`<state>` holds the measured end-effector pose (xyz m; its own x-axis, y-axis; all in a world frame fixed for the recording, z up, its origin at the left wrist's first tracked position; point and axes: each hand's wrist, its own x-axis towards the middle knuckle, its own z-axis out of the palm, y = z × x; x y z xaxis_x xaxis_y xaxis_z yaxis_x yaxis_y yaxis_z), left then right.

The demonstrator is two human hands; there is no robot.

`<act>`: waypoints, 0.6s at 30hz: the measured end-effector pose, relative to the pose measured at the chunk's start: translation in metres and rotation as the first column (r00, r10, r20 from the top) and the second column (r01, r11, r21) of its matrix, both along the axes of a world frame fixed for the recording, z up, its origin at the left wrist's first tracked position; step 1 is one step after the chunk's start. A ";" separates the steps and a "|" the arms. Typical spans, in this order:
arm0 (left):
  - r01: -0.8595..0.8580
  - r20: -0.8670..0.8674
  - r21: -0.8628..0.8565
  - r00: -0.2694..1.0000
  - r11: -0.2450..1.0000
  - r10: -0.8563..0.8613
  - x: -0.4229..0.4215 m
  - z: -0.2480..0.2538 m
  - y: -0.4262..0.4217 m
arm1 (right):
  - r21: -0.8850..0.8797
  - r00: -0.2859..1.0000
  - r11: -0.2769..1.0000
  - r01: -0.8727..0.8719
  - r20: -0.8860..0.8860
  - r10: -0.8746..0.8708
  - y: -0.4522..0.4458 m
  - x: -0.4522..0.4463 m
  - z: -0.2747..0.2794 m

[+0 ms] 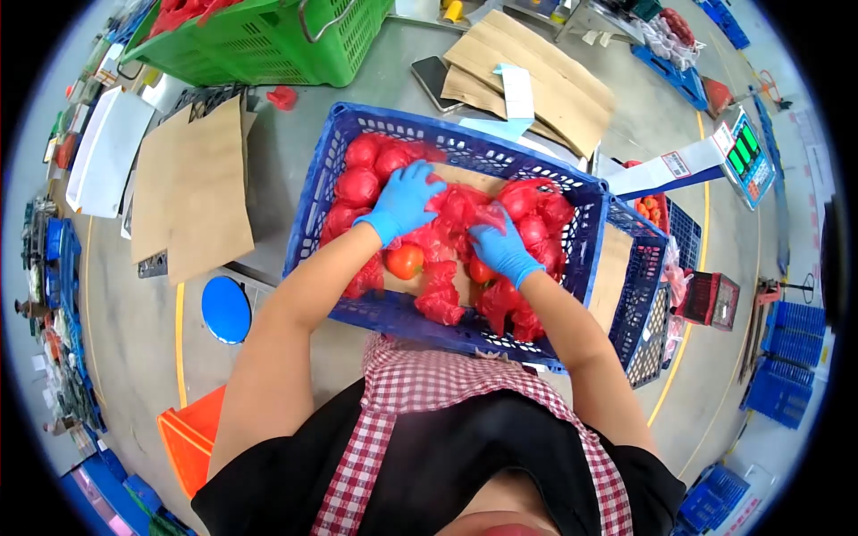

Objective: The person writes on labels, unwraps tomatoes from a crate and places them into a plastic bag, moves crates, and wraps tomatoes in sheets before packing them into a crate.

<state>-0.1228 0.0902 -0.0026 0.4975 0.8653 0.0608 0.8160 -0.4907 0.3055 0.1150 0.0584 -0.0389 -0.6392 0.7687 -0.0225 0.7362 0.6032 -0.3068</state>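
My left hand (404,202), in a blue glove, rests with fingers spread on red netting (460,204) over round red produce inside a blue crate (357,313). To its right, my right hand (503,247), also gloved, has its fingers bent into the red netting; what they hold, if anything, is hidden. A bare tomato (405,261) sits just below my left hand. Another tomato (482,270) is partly under my right hand. Red-wrapped bundles (356,188) lie along the crate's left side and more (534,230) on its right. Brown cardboard (469,179) shows on the crate floor.
A green crate (259,45) stands at the upper left. Cardboard sheets (188,196) lie left, and more (536,80) upper right beside a phone (435,82). A scale display (746,154) and another blue crate (636,295) are right. A blue stool (225,309) stands lower left.
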 end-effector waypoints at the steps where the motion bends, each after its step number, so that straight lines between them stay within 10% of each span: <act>1: 0.069 0.067 0.048 0.995 0.996 -0.072 0.001 -0.025 0.001 | -0.105 0.997 0.993 0.060 -0.038 -0.064 -0.003 0.000 -0.007; 5: 0.114 0.223 -0.018 0.969 0.993 -0.107 0.017 -0.032 0.006 | -0.407 0.858 0.842 0.355 -0.217 -0.466 -0.026 -0.003 0.004; 8: -0.081 0.358 -0.239 0.919 0.968 0.165 0.036 -0.028 0.008 | -0.528 0.466 0.686 0.500 -0.504 -0.727 -0.015 0.013 -0.002; 12: -0.344 0.731 -0.231 0.556 0.910 0.396 0.024 -0.005 0.039 | -0.125 0.429 0.626 0.770 -0.625 -0.652 0.023 0.052 0.054; 15: -0.497 0.318 -0.073 0.810 0.865 0.493 0.019 0.036 0.039 | 0.069 0.786 0.799 0.598 -0.246 -0.567 0.036 0.054 0.048; 18: -0.371 0.003 0.103 0.928 0.923 0.373 0.006 0.012 0.033 | -0.404 0.547 0.683 0.608 -0.410 -0.730 0.024 0.021 0.046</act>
